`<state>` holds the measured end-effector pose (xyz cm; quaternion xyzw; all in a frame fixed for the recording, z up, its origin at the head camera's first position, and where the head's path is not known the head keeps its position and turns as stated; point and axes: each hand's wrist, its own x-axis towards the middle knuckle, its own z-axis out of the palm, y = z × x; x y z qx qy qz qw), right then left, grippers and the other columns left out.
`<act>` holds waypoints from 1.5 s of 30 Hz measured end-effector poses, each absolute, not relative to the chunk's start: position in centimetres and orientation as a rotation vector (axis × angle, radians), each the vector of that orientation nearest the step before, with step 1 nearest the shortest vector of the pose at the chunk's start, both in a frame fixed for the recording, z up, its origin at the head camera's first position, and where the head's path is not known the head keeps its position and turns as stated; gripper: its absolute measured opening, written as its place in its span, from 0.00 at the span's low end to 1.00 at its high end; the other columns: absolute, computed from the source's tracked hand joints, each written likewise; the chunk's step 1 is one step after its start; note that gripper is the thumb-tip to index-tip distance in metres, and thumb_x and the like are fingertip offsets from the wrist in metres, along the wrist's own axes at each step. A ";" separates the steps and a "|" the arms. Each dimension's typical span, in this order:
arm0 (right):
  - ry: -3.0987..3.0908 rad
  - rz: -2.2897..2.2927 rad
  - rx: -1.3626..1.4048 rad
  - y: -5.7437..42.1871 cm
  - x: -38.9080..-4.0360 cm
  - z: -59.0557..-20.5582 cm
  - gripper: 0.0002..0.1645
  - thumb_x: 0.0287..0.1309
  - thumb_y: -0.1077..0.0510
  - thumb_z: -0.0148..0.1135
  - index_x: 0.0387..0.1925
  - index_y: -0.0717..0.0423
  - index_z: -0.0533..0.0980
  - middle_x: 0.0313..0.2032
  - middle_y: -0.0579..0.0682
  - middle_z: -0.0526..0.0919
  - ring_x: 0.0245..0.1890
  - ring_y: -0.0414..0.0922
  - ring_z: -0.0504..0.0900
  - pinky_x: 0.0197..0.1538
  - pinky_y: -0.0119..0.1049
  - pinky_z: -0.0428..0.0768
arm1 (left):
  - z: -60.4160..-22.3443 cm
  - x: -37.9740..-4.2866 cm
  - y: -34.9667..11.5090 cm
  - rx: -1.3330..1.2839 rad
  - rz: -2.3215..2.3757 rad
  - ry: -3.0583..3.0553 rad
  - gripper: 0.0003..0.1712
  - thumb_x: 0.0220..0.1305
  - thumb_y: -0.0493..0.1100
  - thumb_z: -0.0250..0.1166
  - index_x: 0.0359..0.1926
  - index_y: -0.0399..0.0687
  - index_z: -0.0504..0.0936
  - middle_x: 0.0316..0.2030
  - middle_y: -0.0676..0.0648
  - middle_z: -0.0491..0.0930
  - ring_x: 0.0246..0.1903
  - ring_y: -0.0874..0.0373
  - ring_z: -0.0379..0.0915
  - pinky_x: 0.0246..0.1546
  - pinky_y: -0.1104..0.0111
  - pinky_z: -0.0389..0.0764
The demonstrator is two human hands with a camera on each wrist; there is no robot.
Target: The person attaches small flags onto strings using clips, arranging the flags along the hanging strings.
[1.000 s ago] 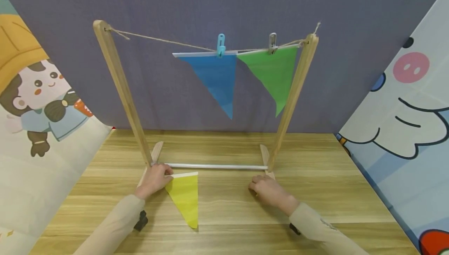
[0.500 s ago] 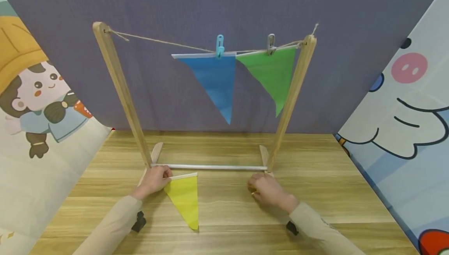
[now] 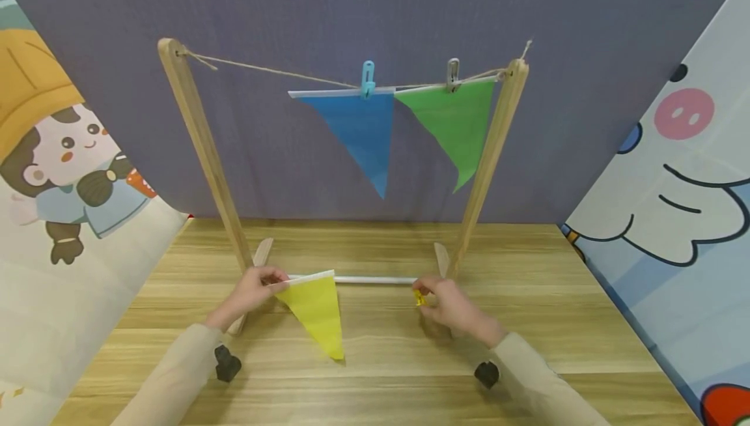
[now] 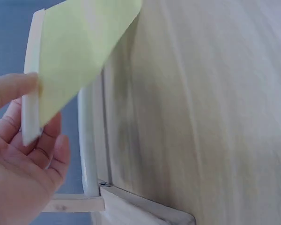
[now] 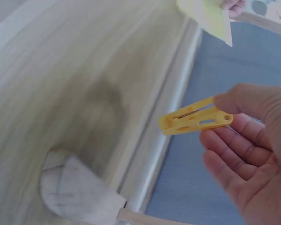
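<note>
My left hand [image 3: 253, 290] pinches the white-edged top of a yellow triangular pennant [image 3: 316, 312] at its left corner. The pennant hangs point down, its top edge overlapping the white bar in the head view. In the left wrist view, the thumb lies over the white strip [image 4: 33, 56] with fingers behind it. My right hand [image 3: 448, 305] pinches a yellow clothespin [image 5: 196, 117] between thumb and index finger, near the rack's right foot. Above, a blue pennant [image 3: 362, 129] and a green pennant [image 3: 463, 123] hang from a string, held by a light-blue clothespin [image 3: 368, 79] and a grey clothespin [image 3: 453, 75].
Two wooden posts [image 3: 202, 146] carry the sagging string [image 3: 275, 71]. A white bar [image 3: 375, 280] joins their feet low over the wooden table [image 3: 375, 374]. A dark grey panel [image 3: 281, 9] stands behind, with cartoon-printed cloths [image 3: 88, 172] at the sides.
My left hand has lifted the yellow pennant up from the table, and it tilts slightly. The right hand has risen a little, and the yellow clothespin now shows at its fingertips.
</note>
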<state>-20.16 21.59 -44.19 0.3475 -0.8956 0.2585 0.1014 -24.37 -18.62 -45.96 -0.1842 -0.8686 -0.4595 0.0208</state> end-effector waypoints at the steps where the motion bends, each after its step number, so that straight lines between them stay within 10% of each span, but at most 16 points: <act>1: -2.624 0.796 1.015 21.5 -20.2 -44.0 0.20 0.39 0.73 0.70 0.38 0.64 0.76 0.33 0.52 0.81 0.34 0.48 0.79 0.38 0.38 0.80 | -45.7 -24.3 -18.6 -0.533 -1.464 -2.689 0.04 0.58 0.34 0.66 0.32 0.35 0.82 0.29 0.45 0.81 0.29 0.61 0.73 0.30 0.70 0.75; 17: -2.357 1.136 0.918 20.1 -21.1 -39.6 0.21 0.42 0.74 0.69 0.42 0.66 0.75 0.35 0.56 0.82 0.35 0.52 0.82 0.39 0.42 0.82 | -41.9 -24.2 -18.5 -0.262 -1.869 -2.537 0.15 0.61 0.41 0.65 0.40 0.31 0.81 0.36 0.56 0.81 0.40 0.66 0.71 0.41 0.70 0.74; 23: -2.329 1.170 0.891 19.1 -21.5 -37.9 0.21 0.42 0.75 0.69 0.41 0.66 0.76 0.35 0.56 0.83 0.35 0.53 0.82 0.41 0.40 0.81 | -40.8 -24.5 -18.0 -0.264 -1.993 -2.361 0.02 0.59 0.39 0.67 0.32 0.50 0.85 0.33 0.64 0.79 0.38 0.71 0.70 0.34 0.77 0.71; 27: -2.312 1.184 0.879 18.5 -21.8 -37.0 0.20 0.42 0.75 0.69 0.41 0.66 0.75 0.35 0.56 0.83 0.36 0.52 0.82 0.42 0.36 0.81 | -40.2 -24.5 -17.6 -0.286 -2.063 -2.244 0.11 0.59 0.36 0.66 0.28 0.61 0.85 0.29 0.62 0.81 0.27 0.70 0.68 0.28 0.77 0.69; 45: -2.175 1.277 0.902 15.6 -22.1 -32.1 0.19 0.42 0.79 0.66 0.41 0.72 0.75 0.34 0.63 0.82 0.35 0.56 0.82 0.40 0.43 0.82 | -36.9 -24.6 -17.1 -0.268 -2.131 -2.078 0.12 0.60 0.37 0.65 0.26 0.62 0.84 0.29 0.62 0.81 0.33 0.68 0.73 0.37 0.76 0.73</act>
